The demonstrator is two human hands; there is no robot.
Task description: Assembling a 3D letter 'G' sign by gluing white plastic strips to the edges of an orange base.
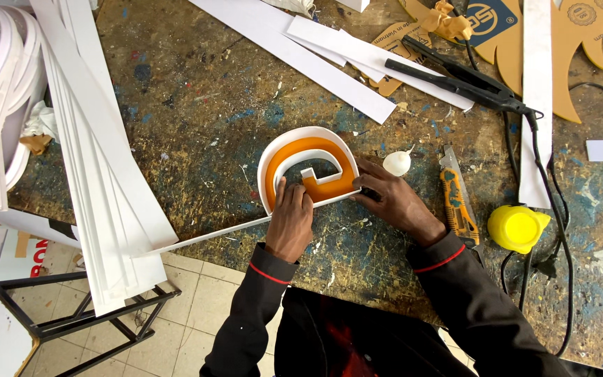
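Observation:
An orange curved letter shape (pixel 315 150) with a white strip edging lies on the worn, paint-stained workbench (pixel 197 119). My left hand (pixel 291 216) presses on the letter's lower left part, fingers against the white edging. At the letter's lower right end, my right hand (pixel 392 199) pinches the long white strip (pixel 211 234). That strip runs on from there to the left, past the bench edge.
A yellow-handled utility knife (pixel 457 199), a small white bulb-shaped bottle (pixel 397 163) and a yellow cap-like object (pixel 516 227) lie right of my hands. A black corded tool (pixel 465 80) and white strips (pixel 329 59) sit behind. More white strips (pixel 99 160) hang at left.

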